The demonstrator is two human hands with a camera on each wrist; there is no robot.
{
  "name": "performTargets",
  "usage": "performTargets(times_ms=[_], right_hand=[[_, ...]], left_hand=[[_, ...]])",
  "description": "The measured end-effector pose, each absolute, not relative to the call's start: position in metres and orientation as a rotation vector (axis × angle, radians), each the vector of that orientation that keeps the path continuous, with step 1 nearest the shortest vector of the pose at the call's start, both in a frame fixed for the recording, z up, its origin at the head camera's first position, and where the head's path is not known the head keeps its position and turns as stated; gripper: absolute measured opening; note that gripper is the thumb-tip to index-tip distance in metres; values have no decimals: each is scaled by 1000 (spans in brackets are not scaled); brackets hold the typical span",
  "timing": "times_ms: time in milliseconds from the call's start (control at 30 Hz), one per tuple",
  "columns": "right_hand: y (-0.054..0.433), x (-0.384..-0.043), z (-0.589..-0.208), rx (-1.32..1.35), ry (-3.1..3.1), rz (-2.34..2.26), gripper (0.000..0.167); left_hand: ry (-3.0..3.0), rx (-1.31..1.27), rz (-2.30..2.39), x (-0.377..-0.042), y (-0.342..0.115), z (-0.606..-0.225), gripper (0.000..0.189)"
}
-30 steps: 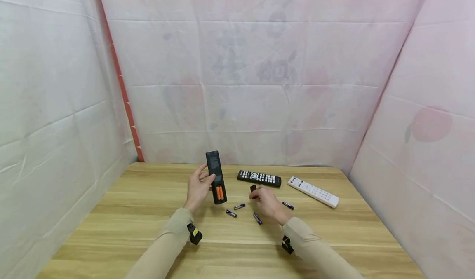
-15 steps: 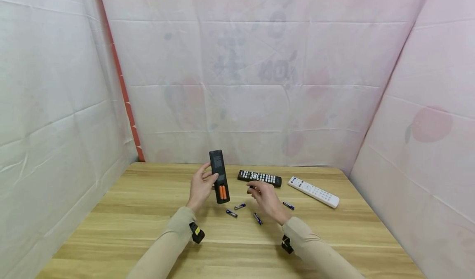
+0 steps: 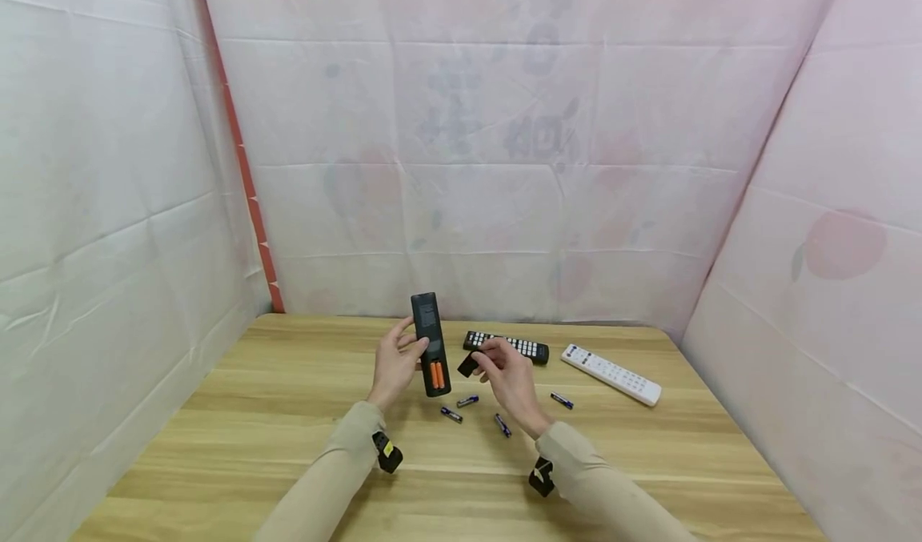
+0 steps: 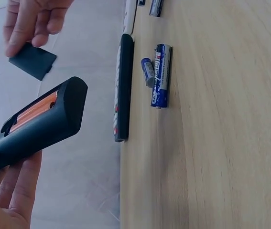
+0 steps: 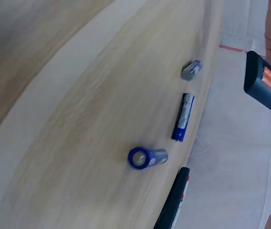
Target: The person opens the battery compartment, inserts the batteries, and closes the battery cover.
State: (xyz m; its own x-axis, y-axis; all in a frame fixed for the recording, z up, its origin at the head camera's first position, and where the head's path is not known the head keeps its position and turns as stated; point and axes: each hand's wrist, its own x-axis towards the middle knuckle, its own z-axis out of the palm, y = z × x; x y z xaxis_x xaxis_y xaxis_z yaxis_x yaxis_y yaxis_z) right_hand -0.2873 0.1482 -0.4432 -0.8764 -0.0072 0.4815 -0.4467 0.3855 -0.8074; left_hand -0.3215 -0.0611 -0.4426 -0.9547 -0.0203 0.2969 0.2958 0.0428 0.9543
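Note:
My left hand (image 3: 394, 368) grips a black remote control (image 3: 428, 326), raised above the table with its back toward me. Two orange batteries (image 3: 437, 375) lie side by side in its uncovered battery compartment. Just to the right, my right hand (image 3: 510, 378) pinches a small black battery cover (image 3: 468, 364) between thumb and fingers. In the left wrist view the cover (image 4: 33, 61) hangs apart from the remote's (image 4: 44, 131) compartment end. Below the hands, several blue and silver batteries (image 3: 451, 415) lie loose on the wooden table (image 3: 288, 430).
Behind my right hand lies a black remote with white buttons (image 3: 533, 351), partly hidden by the fingers. A white remote (image 3: 611, 375) rests at the right, keys up. One loose battery (image 3: 562, 400) sits right of my right wrist. Pale cloth walls (image 3: 475, 206) enclose the table.
My right hand has lifted the battery cover from the tabletop and moved it left, toward the held remote. The left hand with the remote has shifted slightly right.

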Motion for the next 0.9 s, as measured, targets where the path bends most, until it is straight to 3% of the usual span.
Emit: performTargets(times_ms=[500,767,900], right_hand=[[136,-283,-438,504,-2316,1582,20],[127,-269,-419,595,-2354,1659,21],[124,-277,-427,637,-2391,1622,21]], left_hand=[[-2138,-288,-2027,-304,-59,-420,59],[-2130,-264,-2030,-318,-58,-435,59],[-2127,-274,-2022,-321,-59,-437,58]])
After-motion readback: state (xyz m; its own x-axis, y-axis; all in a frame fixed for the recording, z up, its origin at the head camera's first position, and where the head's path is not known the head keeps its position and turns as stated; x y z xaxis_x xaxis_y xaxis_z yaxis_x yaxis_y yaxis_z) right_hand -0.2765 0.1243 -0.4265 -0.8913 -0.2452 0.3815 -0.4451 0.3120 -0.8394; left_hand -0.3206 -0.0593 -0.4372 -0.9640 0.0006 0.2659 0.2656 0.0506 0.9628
